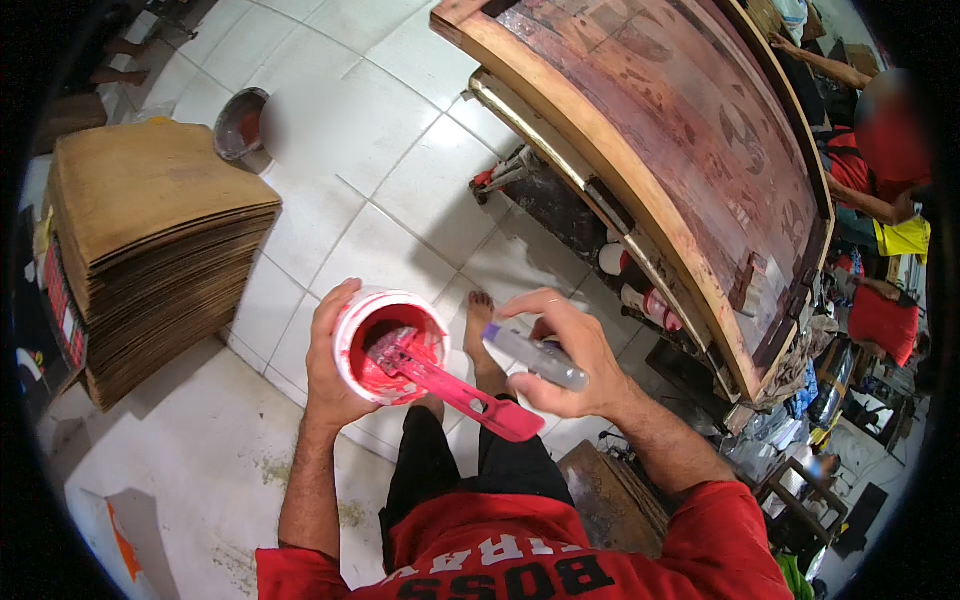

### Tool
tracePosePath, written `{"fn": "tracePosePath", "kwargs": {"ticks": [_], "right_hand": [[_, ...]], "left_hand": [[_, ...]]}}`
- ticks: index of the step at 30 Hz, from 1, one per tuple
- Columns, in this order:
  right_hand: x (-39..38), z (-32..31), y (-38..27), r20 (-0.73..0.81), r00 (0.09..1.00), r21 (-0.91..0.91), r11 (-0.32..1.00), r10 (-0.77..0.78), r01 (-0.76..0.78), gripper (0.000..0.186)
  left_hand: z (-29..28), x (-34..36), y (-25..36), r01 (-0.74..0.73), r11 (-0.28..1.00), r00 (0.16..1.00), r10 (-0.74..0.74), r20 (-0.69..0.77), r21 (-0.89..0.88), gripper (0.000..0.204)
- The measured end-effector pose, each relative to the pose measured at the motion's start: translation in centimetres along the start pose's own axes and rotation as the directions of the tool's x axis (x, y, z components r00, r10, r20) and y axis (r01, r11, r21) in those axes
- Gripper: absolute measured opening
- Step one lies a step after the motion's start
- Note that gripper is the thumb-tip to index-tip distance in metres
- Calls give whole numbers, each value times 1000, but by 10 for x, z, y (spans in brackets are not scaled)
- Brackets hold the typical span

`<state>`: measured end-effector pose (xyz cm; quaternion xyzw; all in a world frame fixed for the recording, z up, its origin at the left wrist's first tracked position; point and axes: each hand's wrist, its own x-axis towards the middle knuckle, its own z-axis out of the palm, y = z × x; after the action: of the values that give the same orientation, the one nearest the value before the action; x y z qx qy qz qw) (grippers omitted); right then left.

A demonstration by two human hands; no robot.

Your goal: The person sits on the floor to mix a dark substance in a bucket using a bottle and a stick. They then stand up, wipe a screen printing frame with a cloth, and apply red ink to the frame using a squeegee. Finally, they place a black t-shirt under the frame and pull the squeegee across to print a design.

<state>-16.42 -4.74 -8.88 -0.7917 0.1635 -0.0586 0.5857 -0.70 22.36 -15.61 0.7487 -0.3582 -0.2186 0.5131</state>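
My left hand (328,375) is wrapped round the side of a white plastic tub (341,350), tilted so that its inside shows. Thick red ink or paint (370,372) coats the inner wall and streaks the rim. A pinkish-red plastic spatula (478,402) stands in the tub, its end smeared and its handle slanting out over the rim to the right. In my right hand (580,350) is a small translucent grey bottle (540,360) with a purple tip, held between thumb and fingers just right of the tub. The bottle does not touch the tub.
A wood-framed printing screen (690,150) stands on a stand at right. On the left is a tall stack of brown boards (150,200), with a metal bowl (240,125) behind it. White tiles (340,240) cover the floor. Another person in red (865,175) stands beyond the frame.
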Motion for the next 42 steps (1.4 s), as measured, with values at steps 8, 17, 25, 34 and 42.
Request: {"fn": "tracePosePath", "kwargs": {"ticks": [8, 17, 25, 34, 42], "right_hand": [[-27, -31, 306, -376, 804, -189, 812, 460, -553, 36], [134, -65, 506, -704, 705, -542, 711, -92, -449, 43], [159, -65, 483, -668, 731, -311, 840, 140, -445, 49], [5, 37, -9, 248, 962, 272, 962, -110, 40, 92], [0, -17, -243, 281, 877, 12, 916, -389, 402, 29]], "left_hand": [[54, -59, -87, 386, 913, 839, -408, -360, -133, 121], [69, -97, -112, 681, 731, 657, -625, -421, -23, 112], [66, -94, -102, 638, 769, 680, -587, -440, -39, 123], [2, -40, 31, 189, 936, 865, -16, -501, 297, 126], [-53, -37, 158, -107, 949, 822, 252, -511, 295, 110]]}}
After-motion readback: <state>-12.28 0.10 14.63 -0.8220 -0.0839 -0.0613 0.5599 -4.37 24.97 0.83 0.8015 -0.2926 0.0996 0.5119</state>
